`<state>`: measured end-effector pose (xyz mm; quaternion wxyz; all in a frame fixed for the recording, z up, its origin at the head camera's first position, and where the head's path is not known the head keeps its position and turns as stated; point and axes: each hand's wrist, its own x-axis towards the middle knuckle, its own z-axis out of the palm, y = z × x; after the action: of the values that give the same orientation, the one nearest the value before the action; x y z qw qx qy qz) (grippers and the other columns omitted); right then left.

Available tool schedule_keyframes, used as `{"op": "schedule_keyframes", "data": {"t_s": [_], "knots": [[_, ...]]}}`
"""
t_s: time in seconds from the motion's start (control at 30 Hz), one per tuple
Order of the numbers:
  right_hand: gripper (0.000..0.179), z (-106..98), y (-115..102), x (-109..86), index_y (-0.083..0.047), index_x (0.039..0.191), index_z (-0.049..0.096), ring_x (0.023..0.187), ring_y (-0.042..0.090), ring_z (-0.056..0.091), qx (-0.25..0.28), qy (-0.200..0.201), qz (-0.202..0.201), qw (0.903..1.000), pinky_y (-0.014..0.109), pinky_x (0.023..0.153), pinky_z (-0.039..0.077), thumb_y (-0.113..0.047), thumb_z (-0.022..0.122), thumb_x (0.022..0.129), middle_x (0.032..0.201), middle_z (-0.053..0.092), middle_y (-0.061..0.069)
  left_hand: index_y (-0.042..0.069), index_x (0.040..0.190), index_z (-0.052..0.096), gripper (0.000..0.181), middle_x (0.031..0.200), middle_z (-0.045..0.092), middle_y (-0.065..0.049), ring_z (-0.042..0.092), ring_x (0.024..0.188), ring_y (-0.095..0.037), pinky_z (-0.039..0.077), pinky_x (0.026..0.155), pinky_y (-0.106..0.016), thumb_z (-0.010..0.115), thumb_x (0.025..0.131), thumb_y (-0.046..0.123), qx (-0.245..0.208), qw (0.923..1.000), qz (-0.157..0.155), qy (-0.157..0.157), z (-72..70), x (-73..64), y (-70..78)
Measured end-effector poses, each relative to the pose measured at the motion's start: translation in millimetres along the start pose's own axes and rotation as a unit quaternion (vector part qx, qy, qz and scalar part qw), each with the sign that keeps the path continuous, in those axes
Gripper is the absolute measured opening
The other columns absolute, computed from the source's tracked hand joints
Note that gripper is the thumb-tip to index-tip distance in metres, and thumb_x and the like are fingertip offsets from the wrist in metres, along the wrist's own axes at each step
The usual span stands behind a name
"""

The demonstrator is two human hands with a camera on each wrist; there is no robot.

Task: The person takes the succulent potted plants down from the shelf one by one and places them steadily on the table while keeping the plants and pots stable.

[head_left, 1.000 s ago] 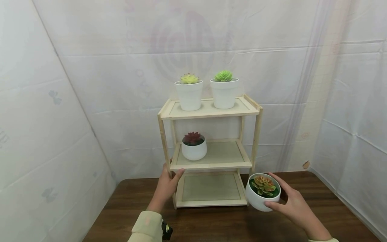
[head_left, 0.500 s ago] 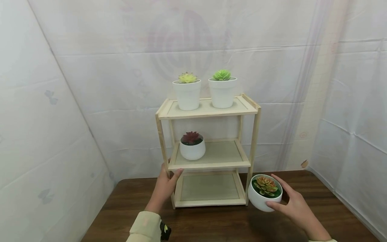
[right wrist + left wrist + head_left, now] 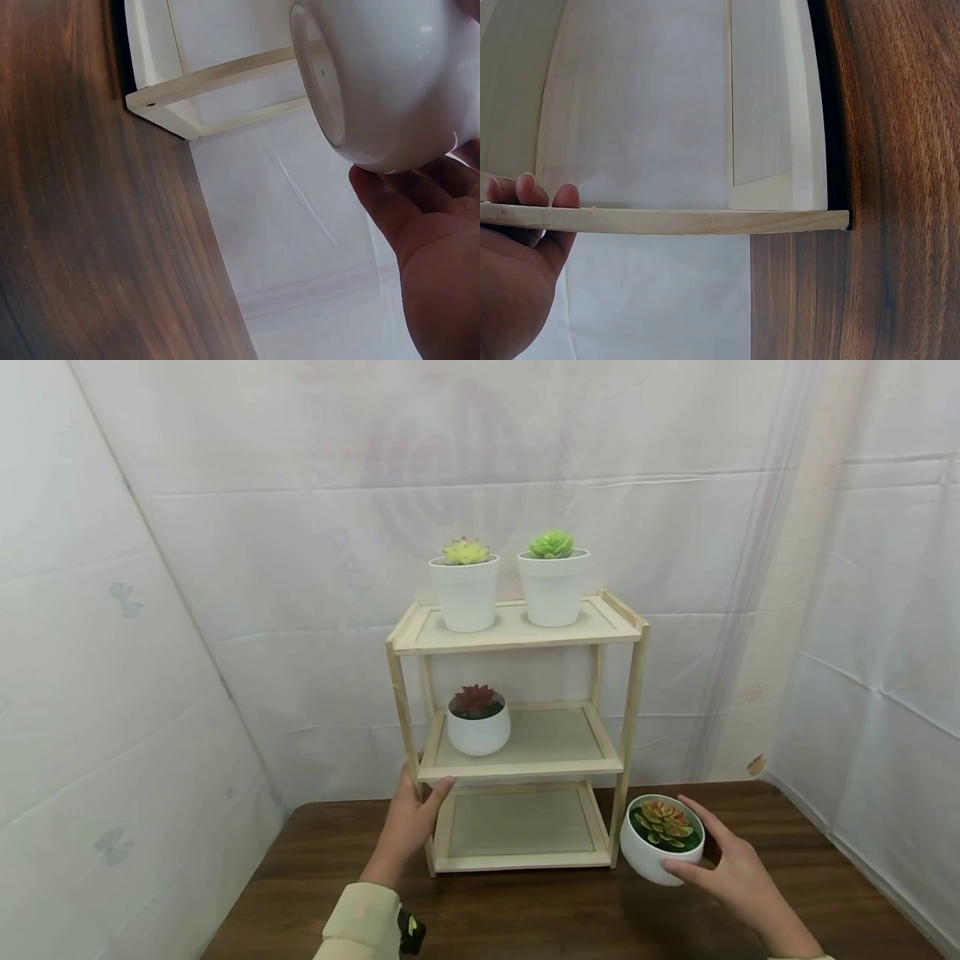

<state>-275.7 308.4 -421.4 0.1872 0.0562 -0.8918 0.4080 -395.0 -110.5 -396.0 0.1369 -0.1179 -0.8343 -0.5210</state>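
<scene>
My right hand (image 3: 733,870) holds a round white pot with an orange-green succulent (image 3: 663,827), just right of the shelf's lower part. The pot is off the table and tilted; its underside shows in the right wrist view. My left hand (image 3: 407,828) grips the left front post of the wooden shelf rack (image 3: 517,772), just below the middle tier. In the left wrist view, fingertips (image 3: 566,196) wrap over that post. On the middle tier, toward the left, sits a round white pot with a dark red succulent (image 3: 478,731).
Two taller white pots stand on the top tier, one with a yellow-green succulent (image 3: 467,597), one with a bright green succulent (image 3: 553,589). The rack rests on a dark wooden table (image 3: 517,914). White sheeting (image 3: 300,577) hangs behind and at both sides.
My right hand has drifted slightly right with the round pot, widening the gap to the rack. The left hand keeps its hold on the post. The head view has shifted a little.
</scene>
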Motion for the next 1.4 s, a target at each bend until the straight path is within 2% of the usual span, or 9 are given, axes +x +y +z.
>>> {"op": "schedule_keyframes", "data": {"t_s": [0.2, 0.5, 0.6, 0.7, 0.83, 0.93, 1.0, 1.3, 1.4], "knots": [[0.086, 1, 2, 1.7, -0.017, 0.150, 0.035, 0.100, -0.013, 0.049, -0.010, -0.005, 0.022, 0.9997, 0.016, 0.075, 0.050, -0.033, 0.081, 0.079, 0.133, 0.056, 0.020, 0.020, 0.151, 0.022, 0.084, 0.133, 0.056, -0.015, 0.063, 0.106, -0.025, 0.056, 0.086, -0.042, 0.056, 0.088, 0.063, 0.008, 0.9999, -0.010, 0.002, -0.5, -0.9, 1.9], [0.087, 4, 7, 4.4, -0.018, 0.150, 0.034, 0.100, -0.012, 0.049, -0.026, -0.007, 0.045, 0.9986, 0.016, 0.075, 0.050, -0.039, 0.080, 0.079, 0.133, 0.056, 0.021, 0.020, 0.152, 0.021, 0.084, 0.135, 0.055, -0.014, 0.063, 0.108, -0.025, 0.055, 0.088, -0.042, 0.056, 0.088, 0.062, 0.012, 0.9999, -0.004, 0.004, 0.5, -0.4, 0.9], [0.088, 5, 8, 5.1, -0.017, 0.150, 0.034, 0.104, -0.002, 0.053, -0.043, -0.008, 0.056, 0.9975, 0.019, 0.075, 0.050, -0.043, 0.079, 0.079, 0.133, 0.057, 0.022, 0.019, 0.152, 0.021, 0.083, 0.136, 0.055, -0.014, 0.062, 0.107, -0.024, 0.054, 0.088, -0.042, 0.056, 0.089, 0.061, 0.012, 0.9999, 0.003, 0.004, 0.7, -0.5, 1.0], [0.089, 6, 10, 5.8, -0.015, 0.150, 0.033, 0.111, 0.018, 0.059, -0.050, -0.010, 0.064, 0.9966, 0.024, 0.075, 0.050, -0.046, 0.078, 0.079, 0.132, 0.057, 0.023, 0.018, 0.152, 0.022, 0.082, 0.138, 0.053, -0.014, 0.061, 0.109, -0.025, 0.053, 0.090, -0.044, 0.056, 0.090, 0.059, 0.017, 0.9998, 0.007, 0.006, 0.7, -1.4, 1.9], [0.093, 9, 11, 6.8, -0.012, 0.151, 0.030, 0.120, 0.040, 0.055, -0.045, -0.010, 0.077, 0.9960, 0.039, 0.081, 0.052, -0.050, 0.076, 0.079, 0.134, 0.054, 0.028, 0.017, 0.152, 0.022, 0.083, 0.139, 0.053, -0.014, 0.061, 0.109, -0.025, 0.052, 0.091, -0.046, 0.056, 0.090, 0.060, 0.023, 0.9997, 0.005, 0.009, 0.2, -1.8, 2.9], [0.096, 11, 13, 7.1, -0.011, 0.151, 0.029, 0.122, 0.044, 0.053, -0.043, -0.009, 0.086, 0.9953, 0.051, 0.087, 0.051, -0.052, 0.076, 0.079, 0.135, 0.051, 0.031, 0.017, 0.152, 0.021, 0.084, 0.135, 0.055, -0.015, 0.062, 0.106, -0.025, 0.054, 0.087, -0.043, 0.056, 0.089, 0.061, 0.021, 0.9998, -0.002, 0.006, -0.2, -1.3, 2.5], [0.096, 13, 15, 7.2, -0.010, 0.151, 0.029, 0.122, 0.045, 0.052, -0.044, -0.009, 0.090, 0.9949, 0.054, 0.089, 0.050, -0.054, 0.075, 0.079, 0.136, 0.050, 0.031, 0.018, 0.152, 0.021, 0.084, 0.133, 0.055, -0.015, 0.063, 0.106, -0.025, 0.055, 0.086, -0.042, 0.056, 0.089, 0.062, 0.017, 0.9998, -0.007, 0.004, -0.4, -1.5, 2.4], [0.100, 18, 21, 9.7, -0.008, 0.151, 0.027, 0.123, 0.045, 0.051, -0.045, -0.005, 0.115, 0.9923, 0.056, 0.092, 0.047, -0.058, 0.074, 0.078, 0.140, 0.047, 0.029, 0.019, 0.151, 0.021, 0.082, 0.119, 0.062, -0.015, 0.065, 0.094, -0.021, 0.057, 0.076, -0.035, 0.057, 0.089, 0.060, 0.014, 0.9999, -0.008, 0.003, 0.1, -1.9, 2.4], [0.100, 19, 23, 9.8, -0.009, 0.151, 0.026, 0.124, 0.046, 0.049, -0.046, -0.001, 0.122, 0.9914, 0.058, 0.093, 0.045, -0.057, 0.074, 0.078, 0.141, 0.045, 0.030, 0.019, 0.151, 0.021, 0.082, 0.121, 0.062, -0.015, 0.064, 0.095, -0.021, 0.057, 0.077, -0.036, 0.057, 0.090, 0.060, 0.014, 0.9999, -0.006, 0.004, -0.1, -1.7, 3.1]]}}
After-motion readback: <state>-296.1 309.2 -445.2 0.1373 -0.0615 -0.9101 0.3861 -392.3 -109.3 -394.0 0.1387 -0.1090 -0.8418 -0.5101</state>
